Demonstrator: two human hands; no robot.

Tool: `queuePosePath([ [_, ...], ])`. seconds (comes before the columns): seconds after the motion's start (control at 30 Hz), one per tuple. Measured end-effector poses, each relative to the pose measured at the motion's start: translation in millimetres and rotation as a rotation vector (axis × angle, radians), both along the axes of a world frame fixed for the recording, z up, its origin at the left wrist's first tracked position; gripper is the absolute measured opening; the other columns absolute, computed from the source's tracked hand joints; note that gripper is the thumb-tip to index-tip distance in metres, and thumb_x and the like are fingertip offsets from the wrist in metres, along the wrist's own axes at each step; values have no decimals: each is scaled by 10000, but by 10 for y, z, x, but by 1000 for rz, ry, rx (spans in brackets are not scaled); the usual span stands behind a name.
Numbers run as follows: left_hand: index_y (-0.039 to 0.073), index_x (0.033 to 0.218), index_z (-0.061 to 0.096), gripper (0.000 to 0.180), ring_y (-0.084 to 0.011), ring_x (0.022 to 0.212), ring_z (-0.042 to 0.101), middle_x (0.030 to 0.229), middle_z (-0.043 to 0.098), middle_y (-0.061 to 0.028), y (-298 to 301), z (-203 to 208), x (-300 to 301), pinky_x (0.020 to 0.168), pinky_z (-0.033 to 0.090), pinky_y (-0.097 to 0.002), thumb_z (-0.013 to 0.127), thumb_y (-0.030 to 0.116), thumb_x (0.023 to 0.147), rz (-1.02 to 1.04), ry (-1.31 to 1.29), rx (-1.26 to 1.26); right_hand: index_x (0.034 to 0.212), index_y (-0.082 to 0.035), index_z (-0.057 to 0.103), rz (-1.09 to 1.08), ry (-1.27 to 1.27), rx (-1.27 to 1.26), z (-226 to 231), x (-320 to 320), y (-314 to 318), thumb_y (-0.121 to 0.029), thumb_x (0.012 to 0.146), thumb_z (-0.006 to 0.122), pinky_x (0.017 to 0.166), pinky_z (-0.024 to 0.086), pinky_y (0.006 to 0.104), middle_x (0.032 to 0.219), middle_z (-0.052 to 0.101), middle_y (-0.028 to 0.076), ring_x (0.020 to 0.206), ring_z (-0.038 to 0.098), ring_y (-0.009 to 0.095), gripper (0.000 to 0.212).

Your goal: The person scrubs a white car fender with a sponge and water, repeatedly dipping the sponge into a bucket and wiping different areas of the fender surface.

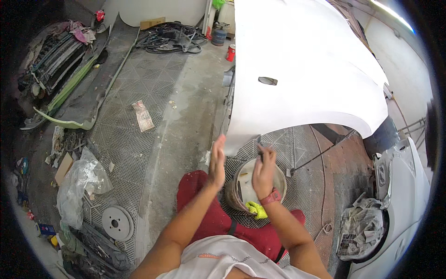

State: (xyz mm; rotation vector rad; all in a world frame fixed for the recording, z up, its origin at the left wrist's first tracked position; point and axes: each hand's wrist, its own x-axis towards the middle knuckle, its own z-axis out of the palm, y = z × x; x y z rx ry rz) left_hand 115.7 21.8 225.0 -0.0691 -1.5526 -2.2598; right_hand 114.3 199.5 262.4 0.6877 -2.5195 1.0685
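My left hand (217,163) is held up with its fingers straight and together, just left of the lower corner of a white car fender (311,60). It holds nothing. Above a bucket of whitish water (230,197), my right hand (264,173) has its fingers bent around a small dark piece (260,152), too blurred to name. A red watch (270,197) is on that wrist. Over the bucket's near rim hangs a yellow-green cloth (256,210). The fender has a small oval opening, and its wheel arch curves beyond my right hand.
At the left lie used bumpers (109,69), a clear plastic bag (86,179) and a brake disc (117,223). Black cables (172,37) are heaped at the back. A hose (322,186) runs along the floor at right, near a white car part (404,186) with masking paper.
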Motion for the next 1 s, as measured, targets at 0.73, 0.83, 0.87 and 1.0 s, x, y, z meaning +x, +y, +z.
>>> queuePosePath([
  [0.73,-58,1712,218,642,-493,1524,416,1652,385,-344,89,1223,-489,1274,336,-509,396,267,1188,389,45,-547,1493,112,362,-104,-221,-936,842,-1173,-4,-418,1082,721,1060,550,501,1431,543,250,1290,601,321,761],
  [0.83,-54,1704,263,631,-463,1467,471,1564,440,-323,4,1484,-681,1243,370,-503,383,298,1194,488,178,-478,1578,110,308,-66,-285,-913,826,-1180,-3,-381,1077,736,1143,475,438,1514,488,240,1366,528,306,821],
  [0.87,-61,1671,331,611,-449,1438,493,1499,485,-315,-61,1747,-783,1231,381,-495,391,314,1193,500,170,-409,1564,116,334,-82,-296,-878,825,-1182,-3,-393,1074,738,1134,474,427,1502,496,235,1355,528,300,813],
  [1.0,-93,1454,555,529,-407,1262,611,1290,630,-275,-645,3111,-1346,1128,478,-465,437,345,1181,237,241,58,1494,134,435,-149,-248,-821,826,-1182,6,-435,1068,735,1100,474,399,1433,543,221,1295,547,275,771],
])
